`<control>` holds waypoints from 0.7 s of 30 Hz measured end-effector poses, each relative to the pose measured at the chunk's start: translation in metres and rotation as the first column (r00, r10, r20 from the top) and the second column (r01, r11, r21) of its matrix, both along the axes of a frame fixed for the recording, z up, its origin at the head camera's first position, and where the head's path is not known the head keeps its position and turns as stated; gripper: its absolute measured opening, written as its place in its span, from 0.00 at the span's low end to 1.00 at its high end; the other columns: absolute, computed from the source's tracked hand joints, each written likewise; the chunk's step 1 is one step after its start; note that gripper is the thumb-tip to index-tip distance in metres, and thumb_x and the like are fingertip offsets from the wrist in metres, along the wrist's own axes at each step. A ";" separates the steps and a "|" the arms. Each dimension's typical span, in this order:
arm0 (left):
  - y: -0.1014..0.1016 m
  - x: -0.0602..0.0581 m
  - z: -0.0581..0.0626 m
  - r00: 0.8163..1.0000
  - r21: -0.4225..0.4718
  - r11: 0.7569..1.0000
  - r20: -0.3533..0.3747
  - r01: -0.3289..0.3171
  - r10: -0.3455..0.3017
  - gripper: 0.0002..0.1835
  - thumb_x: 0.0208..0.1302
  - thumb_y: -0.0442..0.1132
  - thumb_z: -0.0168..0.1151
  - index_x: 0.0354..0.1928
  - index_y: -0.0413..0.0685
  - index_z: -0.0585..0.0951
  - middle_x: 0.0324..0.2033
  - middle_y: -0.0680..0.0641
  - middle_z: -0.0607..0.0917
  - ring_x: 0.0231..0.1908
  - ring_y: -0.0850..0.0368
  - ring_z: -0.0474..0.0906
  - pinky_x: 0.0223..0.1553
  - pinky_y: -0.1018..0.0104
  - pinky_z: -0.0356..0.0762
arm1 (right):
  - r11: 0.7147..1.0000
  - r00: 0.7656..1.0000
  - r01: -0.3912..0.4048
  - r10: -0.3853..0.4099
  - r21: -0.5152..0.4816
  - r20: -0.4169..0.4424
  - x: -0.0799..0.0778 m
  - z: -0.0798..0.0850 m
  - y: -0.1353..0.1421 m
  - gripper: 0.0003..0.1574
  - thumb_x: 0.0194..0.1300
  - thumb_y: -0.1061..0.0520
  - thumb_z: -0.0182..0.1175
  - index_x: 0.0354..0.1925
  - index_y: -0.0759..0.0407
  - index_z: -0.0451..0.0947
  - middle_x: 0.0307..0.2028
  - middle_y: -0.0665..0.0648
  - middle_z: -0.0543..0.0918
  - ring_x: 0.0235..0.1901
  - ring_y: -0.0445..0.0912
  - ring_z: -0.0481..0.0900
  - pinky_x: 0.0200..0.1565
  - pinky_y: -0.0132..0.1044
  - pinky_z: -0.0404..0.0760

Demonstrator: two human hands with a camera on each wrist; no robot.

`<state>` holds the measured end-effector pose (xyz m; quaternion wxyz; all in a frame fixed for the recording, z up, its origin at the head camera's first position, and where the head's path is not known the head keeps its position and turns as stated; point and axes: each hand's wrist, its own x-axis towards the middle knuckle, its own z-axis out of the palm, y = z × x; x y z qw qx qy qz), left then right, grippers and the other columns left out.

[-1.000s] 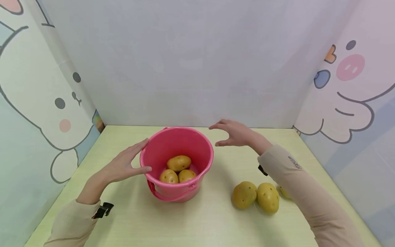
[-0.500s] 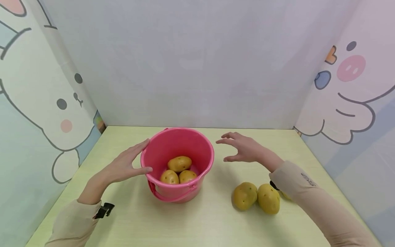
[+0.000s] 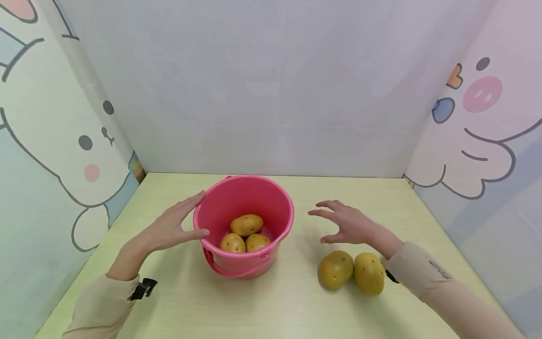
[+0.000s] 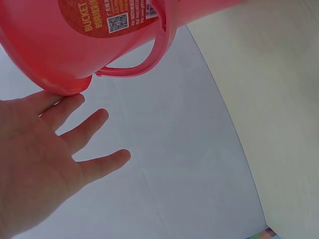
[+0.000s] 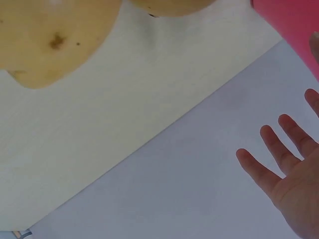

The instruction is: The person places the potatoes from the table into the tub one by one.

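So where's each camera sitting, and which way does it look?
Head: on the head, facing forward and down; pink bucket, potatoes, left hand, right hand, sleeves show.
Left wrist: worn there, facing the bucket's outside; left hand shows.
Right wrist: worn there, facing potatoes and table; right hand shows.
Both wrist views share the bucket.

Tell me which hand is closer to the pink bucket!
Left. The left hand touches the pink bucket at its rim; the right hand hovers apart, to its right.
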<state>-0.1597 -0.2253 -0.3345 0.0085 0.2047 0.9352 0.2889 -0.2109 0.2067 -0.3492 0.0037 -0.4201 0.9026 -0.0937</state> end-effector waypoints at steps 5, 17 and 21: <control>0.000 0.000 0.000 1.000 0.007 1.000 0.002 -0.002 0.002 0.49 0.47 0.55 0.65 0.67 0.50 0.51 0.63 0.45 0.56 0.59 0.44 0.53 0.43 0.42 0.68 | 0.999 0.999 -0.030 0.030 -0.011 -0.015 0.009 -0.013 0.007 0.42 0.48 0.42 0.64 0.60 0.50 0.63 0.56 0.59 0.65 0.53 0.55 0.64 0.41 0.52 0.73; 0.000 0.000 0.000 1.000 0.002 1.000 -0.007 0.005 -0.005 0.49 0.46 0.57 0.64 0.67 0.49 0.51 0.63 0.45 0.56 0.59 0.44 0.53 0.44 0.42 0.68 | 1.000 0.999 -0.018 0.018 0.005 0.035 0.033 -0.034 0.017 0.41 0.49 0.40 0.63 0.60 0.48 0.64 0.56 0.60 0.64 0.53 0.55 0.63 0.38 0.53 0.72; 0.000 0.000 0.000 1.000 0.000 1.000 -0.008 0.004 -0.004 0.49 0.46 0.58 0.63 0.67 0.49 0.51 0.63 0.45 0.56 0.59 0.44 0.53 0.44 0.41 0.67 | 0.999 0.999 0.003 -0.005 0.048 0.052 0.039 -0.041 0.017 0.42 0.48 0.36 0.62 0.59 0.47 0.64 0.57 0.60 0.64 0.54 0.54 0.62 0.39 0.52 0.72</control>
